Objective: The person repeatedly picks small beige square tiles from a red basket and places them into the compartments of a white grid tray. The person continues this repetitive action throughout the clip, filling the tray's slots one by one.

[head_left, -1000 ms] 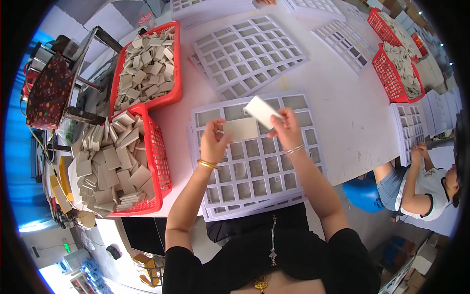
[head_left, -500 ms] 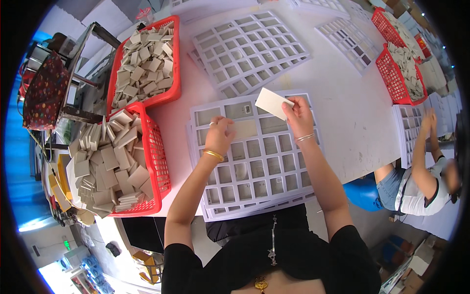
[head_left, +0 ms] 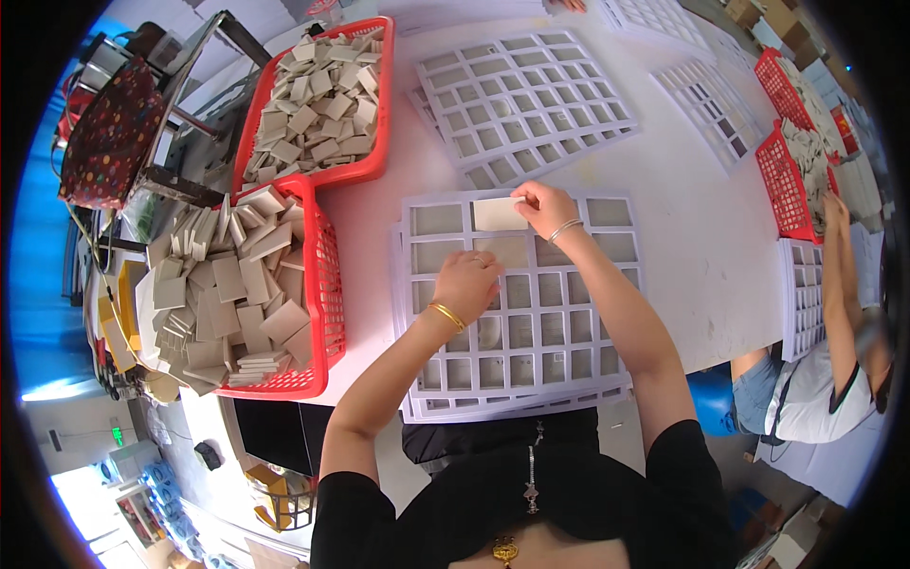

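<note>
A white plastic grid frame (head_left: 530, 323), stacked on others, lies in front of me on the table. My right hand (head_left: 548, 211) pinches the right end of a cream rectangular tile (head_left: 498, 214), which lies over a wide compartment of the far row. Whether it is fully seated cannot be told. Another pale tile (head_left: 507, 250) sits in the wide compartment just nearer to me. My left hand (head_left: 466, 282) rests palm down by that tile's left side, its fingers loosely spread and holding nothing.
Two red baskets of loose tiles, a near one (head_left: 327, 284) and a far one (head_left: 381, 119), stand at left. More grid frames (head_left: 531, 95) lie beyond. At right, a co-worker (head_left: 823, 389) reaches toward another red basket (head_left: 782, 180). Another hand (head_left: 573, 5) shows at the far edge.
My right hand has lowered the cream tile from above the frame onto a far-row compartment. My left hand has moved nearer to me, and the tile in the second row shows more.
</note>
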`<state>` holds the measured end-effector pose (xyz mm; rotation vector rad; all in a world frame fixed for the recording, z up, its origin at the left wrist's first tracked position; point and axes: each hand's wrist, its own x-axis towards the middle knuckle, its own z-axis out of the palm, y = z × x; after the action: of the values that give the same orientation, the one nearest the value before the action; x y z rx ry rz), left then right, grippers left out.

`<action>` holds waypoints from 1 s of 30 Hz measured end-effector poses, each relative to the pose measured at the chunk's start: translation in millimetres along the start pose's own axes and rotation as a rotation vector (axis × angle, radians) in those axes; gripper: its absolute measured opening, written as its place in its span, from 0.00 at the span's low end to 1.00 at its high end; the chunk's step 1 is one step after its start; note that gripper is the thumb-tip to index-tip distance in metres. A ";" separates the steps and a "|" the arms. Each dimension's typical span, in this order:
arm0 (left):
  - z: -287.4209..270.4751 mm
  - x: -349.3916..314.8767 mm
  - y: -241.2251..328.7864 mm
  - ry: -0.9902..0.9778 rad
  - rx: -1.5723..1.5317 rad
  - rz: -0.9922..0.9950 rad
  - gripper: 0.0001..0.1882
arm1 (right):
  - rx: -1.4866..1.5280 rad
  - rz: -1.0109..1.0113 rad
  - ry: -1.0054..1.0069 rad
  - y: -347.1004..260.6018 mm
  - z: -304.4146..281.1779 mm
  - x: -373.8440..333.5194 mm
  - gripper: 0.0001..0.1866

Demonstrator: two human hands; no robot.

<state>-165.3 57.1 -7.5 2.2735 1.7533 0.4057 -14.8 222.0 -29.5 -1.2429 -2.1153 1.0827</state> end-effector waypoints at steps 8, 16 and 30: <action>-5.9 4.0 2.1 -0.162 0.042 -0.040 0.16 | -0.509 -0.321 0.123 -15.0 21.7 -5.4 0.04; -13.7 15.9 -4.4 -0.361 0.138 0.049 0.17 | -0.574 -0.367 -0.014 -10.0 33.9 -16.1 0.05; -189.9 16.5 -335.4 0.789 0.356 -0.611 0.16 | -0.699 -0.314 -0.127 -36.1 31.7 -33.1 0.10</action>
<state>-532.1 160.9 51.7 1.7001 2.9754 1.0071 -39.5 170.3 -18.7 -1.0639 -2.7927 0.2856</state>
